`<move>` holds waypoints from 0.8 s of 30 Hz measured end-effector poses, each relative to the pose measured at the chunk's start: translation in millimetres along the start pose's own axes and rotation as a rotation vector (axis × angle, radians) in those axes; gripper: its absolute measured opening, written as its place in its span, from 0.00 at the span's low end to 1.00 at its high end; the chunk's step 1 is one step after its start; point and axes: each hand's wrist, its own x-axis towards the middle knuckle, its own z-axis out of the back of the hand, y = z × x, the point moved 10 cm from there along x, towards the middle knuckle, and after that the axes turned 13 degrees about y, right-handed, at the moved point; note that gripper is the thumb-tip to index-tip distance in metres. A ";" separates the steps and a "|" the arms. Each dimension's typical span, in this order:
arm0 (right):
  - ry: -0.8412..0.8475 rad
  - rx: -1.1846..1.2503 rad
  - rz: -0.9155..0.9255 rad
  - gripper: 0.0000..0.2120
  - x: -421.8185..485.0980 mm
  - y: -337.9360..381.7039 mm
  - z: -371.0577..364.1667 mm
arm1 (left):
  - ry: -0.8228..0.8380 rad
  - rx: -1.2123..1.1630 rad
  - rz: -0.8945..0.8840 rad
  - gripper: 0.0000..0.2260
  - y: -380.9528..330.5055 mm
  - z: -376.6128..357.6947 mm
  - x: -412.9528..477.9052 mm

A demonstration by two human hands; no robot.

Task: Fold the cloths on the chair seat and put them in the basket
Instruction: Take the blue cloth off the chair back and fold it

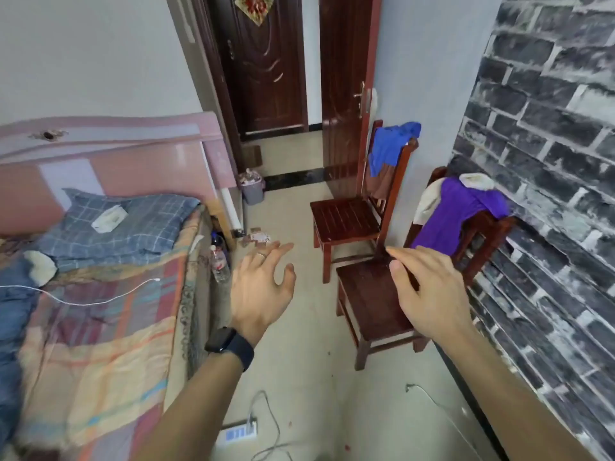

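Standing on pale floor (299, 344), wooden chair (366, 301) beside brick-pattern wall (549, 134).

Soft even daylight — bowed, blurry edges

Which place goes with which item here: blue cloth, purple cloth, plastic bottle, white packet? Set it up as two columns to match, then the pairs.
1 blue cloth
2 purple cloth
3 plastic bottle
4 white packet

A on the pillow
B over the near chair back
C on the floor beside the bed
D over the far chair back

Pairs: 1-D, 2-B, 3-C, 4-A
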 end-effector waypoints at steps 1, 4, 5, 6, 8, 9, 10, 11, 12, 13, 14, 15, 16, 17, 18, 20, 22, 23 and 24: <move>0.005 0.000 0.005 0.19 7.1 -2.4 -7.2 | 0.028 -0.011 -0.001 0.21 3.0 -2.5 6.0; 0.057 -0.023 -0.022 0.18 36.5 -13.5 -42.5 | 0.030 0.001 0.030 0.21 25.8 -14.6 34.4; 0.070 -0.029 -0.020 0.18 49.4 -15.1 -55.6 | 0.038 0.007 0.037 0.21 33.7 -18.2 48.7; 0.079 -0.041 -0.013 0.17 64.0 -15.5 -68.1 | 0.038 0.012 0.036 0.21 41.5 -21.2 65.3; 0.103 -0.034 -0.033 0.17 95.1 -22.9 -94.3 | 0.021 -0.028 0.031 0.20 60.0 -26.1 100.9; 0.119 -0.037 -0.041 0.17 112.0 -24.8 -107.2 | 0.008 -0.041 0.026 0.20 67.5 -27.5 118.6; 0.134 -0.036 -0.046 0.17 129.8 -26.6 -119.5 | 0.003 -0.048 0.023 0.20 76.3 -29.9 137.4; 0.153 -0.022 -0.052 0.18 147.6 -29.2 -131.3 | 0.010 -0.057 0.029 0.19 85.0 -33.0 155.5; 0.172 -0.004 -0.061 0.18 164.1 -31.7 -142.0 | 0.022 -0.077 0.041 0.18 94.7 -36.9 172.7; 0.191 0.008 -0.080 0.19 179.5 -35.2 -152.0 | 0.040 -0.090 0.059 0.18 105.7 -40.7 189.5; 0.205 0.013 -0.094 0.19 194.2 -38.2 -160.4 | 0.061 -0.100 0.075 0.17 116.4 -45.2 206.3; 0.209 0.016 -0.105 0.18 207.3 -41.7 -167.6 | 0.084 -0.102 0.080 0.17 125.2 -49.6 222.9; 0.211 0.025 -0.120 0.18 219.2 -45.3 -173.6 | 0.111 -0.103 0.086 0.17 133.3 -53.9 239.6; 0.206 0.030 -0.132 0.19 230.9 -49.3 -179.0 | 0.128 -0.098 0.076 0.18 139.0 -57.6 256.9; 0.206 0.023 -0.151 0.19 243.6 -54.3 -185.0 | 0.153 -0.096 0.070 0.19 144.4 -61.8 275.3; 0.206 0.018 -0.187 0.19 267.9 -66.4 -197.0 | 0.198 -0.092 0.046 0.20 150.4 -71.0 312.3; 0.191 0.033 -0.217 0.20 288.7 -77.0 -208.9 | 0.249 -0.087 0.017 0.20 151.0 -82.7 346.1; 0.183 0.044 -0.241 0.20 299.2 -83.5 -214.9 | 0.270 -0.090 0.005 0.19 150.8 -89.1 362.8; 0.182 0.047 -0.279 0.21 309.5 -90.7 -220.8 | 0.289 -0.098 -0.001 0.18 151.8 -97.4 379.6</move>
